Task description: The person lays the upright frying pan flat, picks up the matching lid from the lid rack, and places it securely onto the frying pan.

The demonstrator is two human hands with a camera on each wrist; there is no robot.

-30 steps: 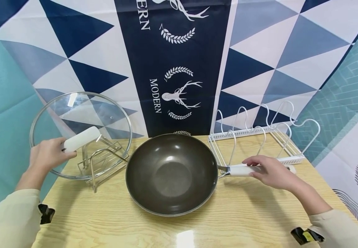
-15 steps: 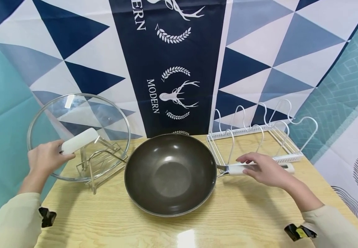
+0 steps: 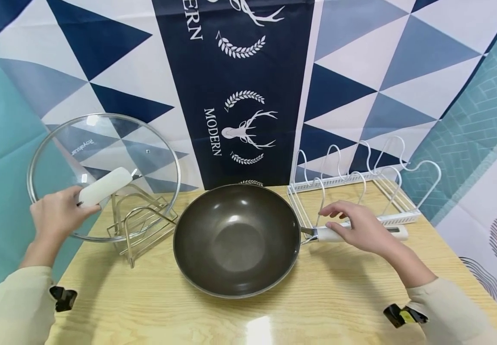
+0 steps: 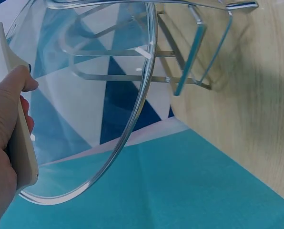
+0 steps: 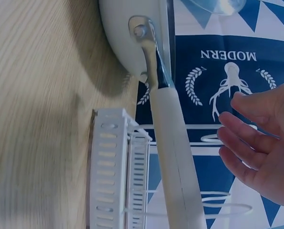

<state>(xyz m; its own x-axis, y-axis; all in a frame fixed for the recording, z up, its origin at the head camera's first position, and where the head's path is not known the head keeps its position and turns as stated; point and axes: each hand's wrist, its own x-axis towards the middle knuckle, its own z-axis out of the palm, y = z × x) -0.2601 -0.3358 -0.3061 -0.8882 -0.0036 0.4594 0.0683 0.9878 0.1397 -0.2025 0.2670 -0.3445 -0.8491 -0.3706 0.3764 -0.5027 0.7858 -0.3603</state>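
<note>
My left hand (image 3: 56,215) grips the white handle (image 3: 106,187) of a round glass lid (image 3: 153,153) with a metal rim. The lid stands steeply tilted at a metal wire lid rack (image 3: 129,247); whether they touch, I cannot tell. In the left wrist view, fingers and thumb wrap the handle, and the rack's wires show through the glass. A dark wok (image 3: 237,247) rests mid-table. Its white handle (image 5: 175,152) points right, beneath my right hand (image 3: 362,227). The right wrist view shows that hand (image 5: 263,143) apart from the handle, fingers loosely bent, holding nothing.
A white wire pan rack (image 3: 397,219) stands at the back right, behind the wok handle. Patterned cloth (image 3: 248,72) covers the wall behind the wooden table (image 3: 179,316). Teal cloth (image 3: 7,134) hangs on the left.
The left hand has raised the lid slightly and shifted it left. My right hand has come off the wok handle and moved a little left above it. The wok stays put.
</note>
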